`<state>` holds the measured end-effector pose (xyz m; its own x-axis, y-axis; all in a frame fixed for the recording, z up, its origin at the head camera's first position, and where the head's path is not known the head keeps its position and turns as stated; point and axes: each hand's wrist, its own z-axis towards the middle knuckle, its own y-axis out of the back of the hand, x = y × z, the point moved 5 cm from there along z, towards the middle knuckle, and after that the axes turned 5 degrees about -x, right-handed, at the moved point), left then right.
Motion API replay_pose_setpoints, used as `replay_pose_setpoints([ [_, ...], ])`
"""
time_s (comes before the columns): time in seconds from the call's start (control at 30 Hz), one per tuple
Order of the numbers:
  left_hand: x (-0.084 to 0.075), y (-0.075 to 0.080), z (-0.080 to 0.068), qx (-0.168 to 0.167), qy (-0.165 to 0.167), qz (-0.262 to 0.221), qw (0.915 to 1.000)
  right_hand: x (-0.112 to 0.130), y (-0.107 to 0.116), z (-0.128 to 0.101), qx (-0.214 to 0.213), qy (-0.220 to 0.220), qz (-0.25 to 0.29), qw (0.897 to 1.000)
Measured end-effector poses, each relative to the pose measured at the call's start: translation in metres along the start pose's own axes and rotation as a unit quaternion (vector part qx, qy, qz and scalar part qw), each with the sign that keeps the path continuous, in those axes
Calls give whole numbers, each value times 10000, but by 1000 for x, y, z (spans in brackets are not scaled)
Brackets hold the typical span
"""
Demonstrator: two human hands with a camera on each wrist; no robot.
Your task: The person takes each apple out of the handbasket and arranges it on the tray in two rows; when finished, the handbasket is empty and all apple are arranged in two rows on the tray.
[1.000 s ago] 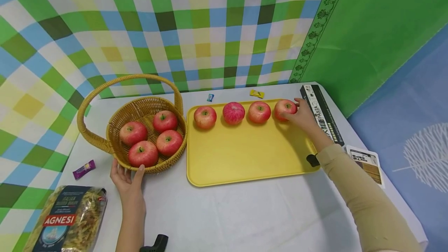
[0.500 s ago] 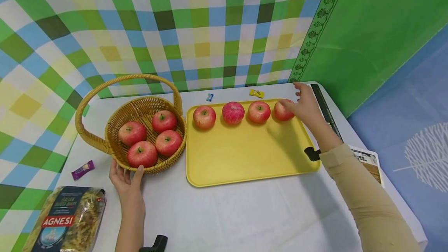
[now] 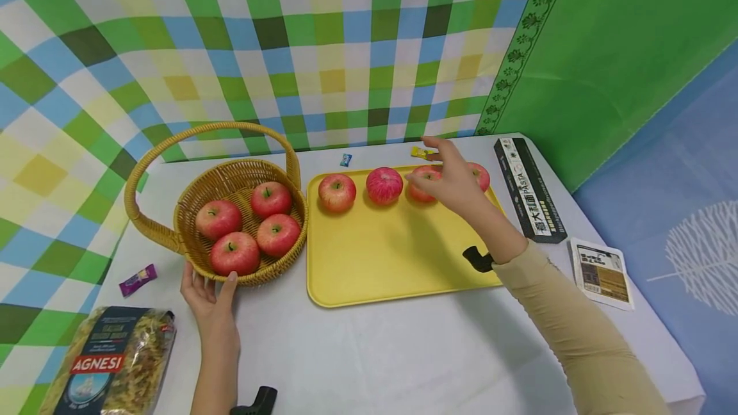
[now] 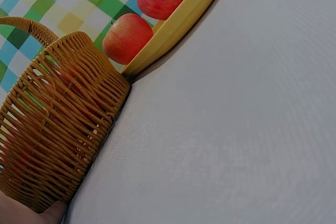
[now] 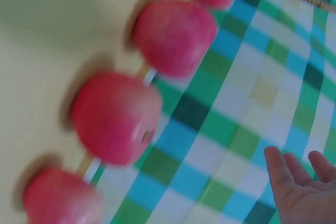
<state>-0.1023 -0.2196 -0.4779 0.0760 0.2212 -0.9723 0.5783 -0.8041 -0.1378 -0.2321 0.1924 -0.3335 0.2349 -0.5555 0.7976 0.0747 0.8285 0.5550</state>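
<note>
My left hand [image 3: 210, 306] rests against the near side of the wicker basket [image 3: 198, 258], its fingers partly hidden below the rim. In the left wrist view, the thumb [image 4: 51, 214] lies straight along the basket's base. Inside sit several red apples [image 3: 234, 253]. A row of more apples stands along the far side of the yellow tray [image 3: 369, 274]. My right hand [image 3: 455, 181] hovers there with spread fingers, holding nothing. From the head view it overlaps the third apple from the left [image 3: 423, 192] and partly covers the rightmost apple [image 3: 480, 176].
A black pasta box [image 3: 530, 191] and a white-edged packet [image 3: 602, 274] lie right of the tray. Small blue [image 3: 346, 160] and yellow [image 3: 421, 153] wrapped sweets lie behind it. At left are a purple sweet [image 3: 138, 279] and a pasta bag [image 3: 109, 364].
My right hand let go of the rightmost apple, rose off it and moved left over the neighbouring apple. The left hand and basket have stayed in place.
</note>
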Motion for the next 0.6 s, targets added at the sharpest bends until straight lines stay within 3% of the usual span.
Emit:
replay_pose_setpoints([
  [0.33,0,0,-1,-14,48,-6,10000,38,-71,-4,825,416,-73,9957],
  [0.6,0,0,0,-17,68,50,10000,64,-127,-9,1656,915,17,9819],
])
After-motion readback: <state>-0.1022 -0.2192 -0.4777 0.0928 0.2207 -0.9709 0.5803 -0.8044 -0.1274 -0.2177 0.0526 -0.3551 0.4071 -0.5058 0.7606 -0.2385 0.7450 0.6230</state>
